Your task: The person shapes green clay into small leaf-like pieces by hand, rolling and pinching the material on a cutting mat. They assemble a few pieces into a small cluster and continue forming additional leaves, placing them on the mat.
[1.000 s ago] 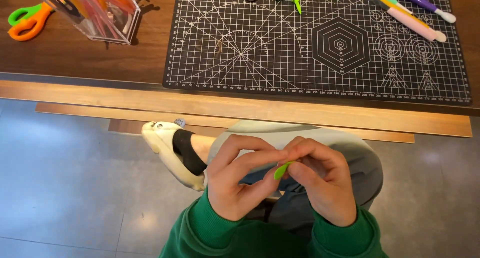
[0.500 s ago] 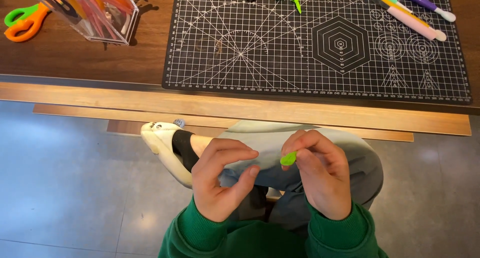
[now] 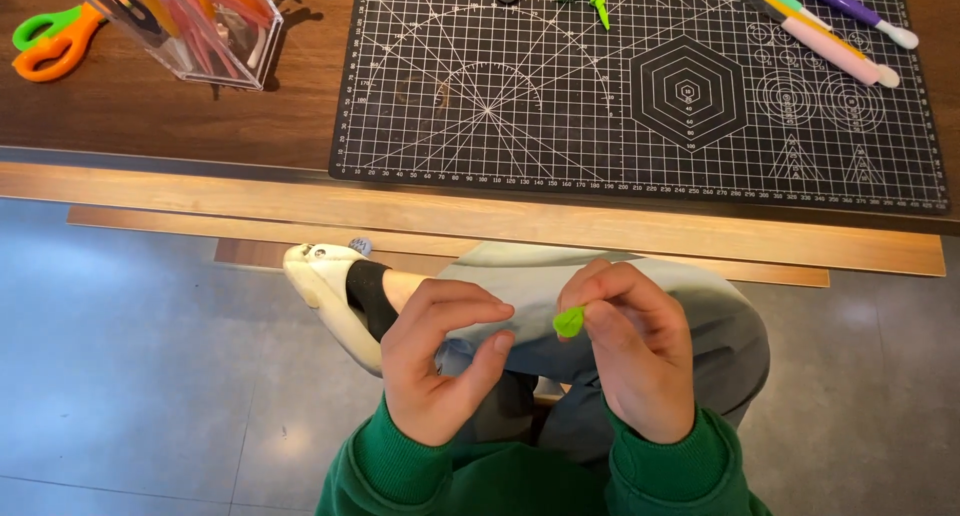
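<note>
The right hand pinches a small, soft green leaf-shaped piece of clay between thumb and fingertips, over the lap below the wooden table edge. The left hand curls empty just beside it, not touching. This looks like shaping; further shaping would call for light, steady pressure.

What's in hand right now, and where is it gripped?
The right hand pinches a small green piece at its right edge, between thumb and fingertips. The left hand holds nothing, its fingers curled just apart from the piece.
</note>
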